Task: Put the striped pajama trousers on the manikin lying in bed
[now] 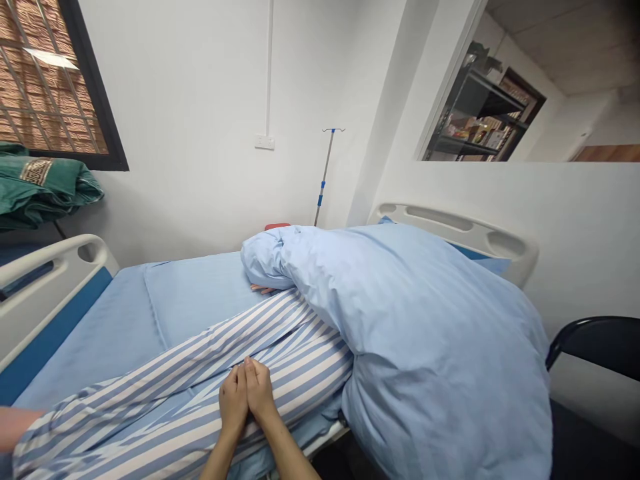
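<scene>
My left hand (233, 400) and my right hand (260, 391) lie side by side, fingers together and pointing away from me. Both press flat on a person's blue-and-white striped pyjama-clad leg (150, 407), and neither grips anything. A pale blue duvet (440, 360) covers the person's upper part to the right of my hands, hiding the body. A few fingers (263, 289) of the person show beyond it on the sheet. At the far left edge, a bare limb (15, 427) extends from the striped cloth.
The person lies on a hospital bed with a blue sheet (200, 300), white end boards (455, 233) and a side rail (50, 257). An IV pole (324, 177) stands behind. A black chair (595, 343) is at right; folded green cloth (43, 187) lies at left.
</scene>
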The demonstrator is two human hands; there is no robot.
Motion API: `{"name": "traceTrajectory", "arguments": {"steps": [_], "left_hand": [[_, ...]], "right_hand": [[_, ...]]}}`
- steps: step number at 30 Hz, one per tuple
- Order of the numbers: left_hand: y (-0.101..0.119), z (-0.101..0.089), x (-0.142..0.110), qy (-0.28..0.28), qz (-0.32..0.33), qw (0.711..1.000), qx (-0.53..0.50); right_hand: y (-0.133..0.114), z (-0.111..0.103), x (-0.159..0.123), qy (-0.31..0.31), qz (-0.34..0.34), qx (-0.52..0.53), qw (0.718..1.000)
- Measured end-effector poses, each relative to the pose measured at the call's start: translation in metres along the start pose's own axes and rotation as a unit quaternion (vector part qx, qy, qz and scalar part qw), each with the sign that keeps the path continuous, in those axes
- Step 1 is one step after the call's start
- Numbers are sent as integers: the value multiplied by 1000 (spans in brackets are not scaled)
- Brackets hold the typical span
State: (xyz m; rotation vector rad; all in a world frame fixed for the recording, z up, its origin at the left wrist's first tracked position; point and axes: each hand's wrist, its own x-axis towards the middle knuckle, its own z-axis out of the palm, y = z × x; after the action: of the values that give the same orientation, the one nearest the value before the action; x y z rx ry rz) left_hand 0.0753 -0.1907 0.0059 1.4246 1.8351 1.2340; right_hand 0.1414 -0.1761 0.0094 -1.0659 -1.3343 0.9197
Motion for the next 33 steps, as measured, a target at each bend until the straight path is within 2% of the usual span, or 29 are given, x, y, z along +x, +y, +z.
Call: {"name": "traceTrajectory", "arguments": {"steps": [5,12,14,20,25,30,33], "left_hand": [[1,-2,2,1,0,1000,-9],[4,0,0,-13,3,999,36],[4,1,-1,-14,5,999,45],[5,2,-5,-38,9,996,77],[13,9,-1,-61,-13,993,97],[41,20,9,-59,8,998,-17],[56,24,10,-43,18,996,-78]], "right_hand": [[-7,-2,0,-16,-6,-55,998],[-41,-27,8,-43,-83,-200,975],[-38,-32,9,-37,-85,-219,971],[-8,-32,1,-24,-73,-248,966],[-4,-34,4,-12,-36,-164,986],[-4,-40,14,27,13,3,1000],[-5,-43,17,18,18,65,998]]}}
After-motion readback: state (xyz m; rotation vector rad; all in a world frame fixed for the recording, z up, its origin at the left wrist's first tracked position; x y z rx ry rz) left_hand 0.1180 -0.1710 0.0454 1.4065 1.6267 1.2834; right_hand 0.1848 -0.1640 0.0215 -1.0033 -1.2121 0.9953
